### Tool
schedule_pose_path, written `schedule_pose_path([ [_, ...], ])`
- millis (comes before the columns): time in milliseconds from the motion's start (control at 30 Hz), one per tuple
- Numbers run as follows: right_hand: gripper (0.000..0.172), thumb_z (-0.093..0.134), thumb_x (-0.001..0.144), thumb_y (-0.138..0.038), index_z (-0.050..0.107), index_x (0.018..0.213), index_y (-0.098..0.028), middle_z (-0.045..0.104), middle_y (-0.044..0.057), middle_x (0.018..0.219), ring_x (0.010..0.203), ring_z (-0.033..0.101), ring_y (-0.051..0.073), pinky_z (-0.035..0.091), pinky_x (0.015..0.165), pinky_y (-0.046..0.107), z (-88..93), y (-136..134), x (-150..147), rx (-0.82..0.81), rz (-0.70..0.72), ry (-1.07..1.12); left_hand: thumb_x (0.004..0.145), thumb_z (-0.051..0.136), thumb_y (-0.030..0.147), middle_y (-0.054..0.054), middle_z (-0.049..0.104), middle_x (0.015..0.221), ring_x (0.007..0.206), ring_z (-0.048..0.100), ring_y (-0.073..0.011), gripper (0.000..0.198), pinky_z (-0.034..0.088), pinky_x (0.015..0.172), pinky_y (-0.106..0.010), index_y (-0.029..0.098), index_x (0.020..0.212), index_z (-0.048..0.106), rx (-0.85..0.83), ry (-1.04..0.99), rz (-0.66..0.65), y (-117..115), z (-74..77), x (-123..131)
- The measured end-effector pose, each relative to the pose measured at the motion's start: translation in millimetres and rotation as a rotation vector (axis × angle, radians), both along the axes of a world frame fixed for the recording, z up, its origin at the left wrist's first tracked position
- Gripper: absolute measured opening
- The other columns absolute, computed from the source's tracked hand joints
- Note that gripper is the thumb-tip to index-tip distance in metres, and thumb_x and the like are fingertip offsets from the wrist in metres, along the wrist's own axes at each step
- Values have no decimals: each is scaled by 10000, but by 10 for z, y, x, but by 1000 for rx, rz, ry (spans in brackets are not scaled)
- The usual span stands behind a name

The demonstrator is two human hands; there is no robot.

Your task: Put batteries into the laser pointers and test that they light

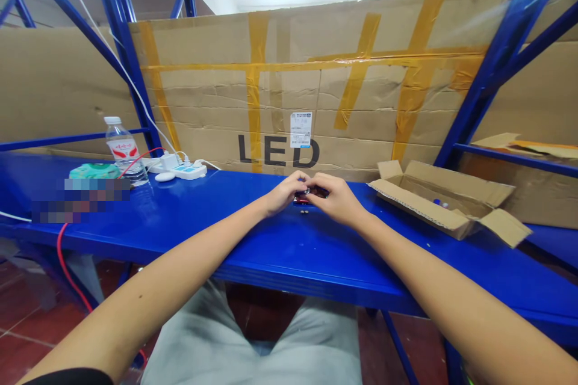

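My left hand (285, 191) and my right hand (335, 194) meet over the middle of the blue table, with fingers bent and closed around one spot. Between them shows a small shiny dark red object (300, 200), mostly covered by the fingers, so its kind cannot be made out. Something small and silvery glints at the fingertips above it. Just in front, two tiny metallic pieces (304, 212) lie on the tabletop.
An open cardboard box (419, 204) with small blue-and-white items inside stands at right. At left are a water bottle (124, 150), a green packet (93, 171) and a white power strip (189, 171) with cables. A taped cardboard sheet (208, 102) stands behind the blue table (253, 246).
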State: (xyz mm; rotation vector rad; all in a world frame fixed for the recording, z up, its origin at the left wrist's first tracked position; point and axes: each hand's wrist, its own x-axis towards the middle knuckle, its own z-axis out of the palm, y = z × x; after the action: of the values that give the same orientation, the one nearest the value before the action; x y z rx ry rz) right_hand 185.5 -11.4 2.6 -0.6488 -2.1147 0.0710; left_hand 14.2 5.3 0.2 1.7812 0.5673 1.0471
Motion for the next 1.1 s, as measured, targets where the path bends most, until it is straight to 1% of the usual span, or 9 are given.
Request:
schedule_pose_path([
  [100, 59, 602, 804, -161, 654, 830, -171, 554, 10, 705, 629, 494, 134, 383, 608, 268, 5, 34, 36, 76, -96, 20, 727, 496, 181, -41, 537, 901, 886, 508, -175, 160, 425, 843, -348, 180, 885, 472, 408, 61, 332, -1, 25, -56],
  [133, 43, 602, 798, -158, 640, 815, -172, 548, 11, 702, 636, 494, 140, 384, 613, 271, 13, 45, 54, 97, -133, 21, 714, 497, 138, -47, 530, 919, 895, 496, -179, 188, 428, 853, -358, 183, 895, 474, 579, 75, 440, -15, 33, -73],
  [167, 32, 602, 793, -155, 626, 803, -173, 541, 11, 701, 644, 495, 145, 384, 619, 275, 22, 55, 73, 117, -165, 19, 698, 486, 94, -51, 520, 926, 892, 489, -182, 230, 436, 845, -363, 185, 908, 471, 732, 79, 495, -36, 38, -84],
  [267, 45, 595, 773, -141, 583, 773, -184, 530, 17, 708, 678, 494, 164, 384, 646, 287, 49, 74, 117, 172, -236, 16, 656, 435, 0, -77, 503, 992, 937, 496, -196, 353, 470, 834, -382, 188, 955, 445, 1035, 89, 444, -132, 37, -54],
  [367, 85, 585, 764, -136, 536, 731, -198, 517, 18, 695, 695, 482, 178, 377, 661, 295, 63, 76, 122, 211, -259, -1, 645, 424, -32, -106, 460, 1079, 1048, 493, -225, 420, 472, 920, -448, 184, 1005, 417, 1187, 86, 392, -226, 19, 33],
  [567, 165, 558, 763, -130, 451, 665, -208, 465, 2, 659, 640, 448, 155, 352, 615, 271, 45, 67, 72, 190, -200, -27, 664, 448, -15, -134, 414, 1144, 1171, 437, -279, 522, 478, 965, -518, 176, 1143, 364, 1341, 154, 365, -233, -8, 89],
  [733, 113, 574, 736, -125, 502, 688, -198, 496, -8, 646, 616, 452, 138, 353, 597, 253, 20, 88, 69, 128, -183, -18, 697, 439, -12, -179, 384, 1233, 1218, 438, -291, 569, 518, 940, -482, 148, 1230, 322, 1423, 219, 354, -175, -43, 90],
  [967, 55, 568, 734, -137, 585, 723, -188, 628, 32, 746, 694, 553, 162, 416, 650, 264, 10, 96, 56, 50, -116, -26, 736, 433, 2, -221, 363, 1307, 1232, 456, -312, 589, 551, 866, -448, 136, 1289, 281, 1434, 348, 376, -163, -109, 149],
  [1100, 31, 567, 722, -162, 591, 731, -180, 617, 27, 726, 660, 539, 158, 408, 627, 269, -14, 101, 19, -15, -72, -40, 698, 439, -11, -190, 412, 1241, 1163, 488, -273, 593, 536, 875, -425, 141, 1259, 321, 1348, 283, 388, -145, -94, 140],
])
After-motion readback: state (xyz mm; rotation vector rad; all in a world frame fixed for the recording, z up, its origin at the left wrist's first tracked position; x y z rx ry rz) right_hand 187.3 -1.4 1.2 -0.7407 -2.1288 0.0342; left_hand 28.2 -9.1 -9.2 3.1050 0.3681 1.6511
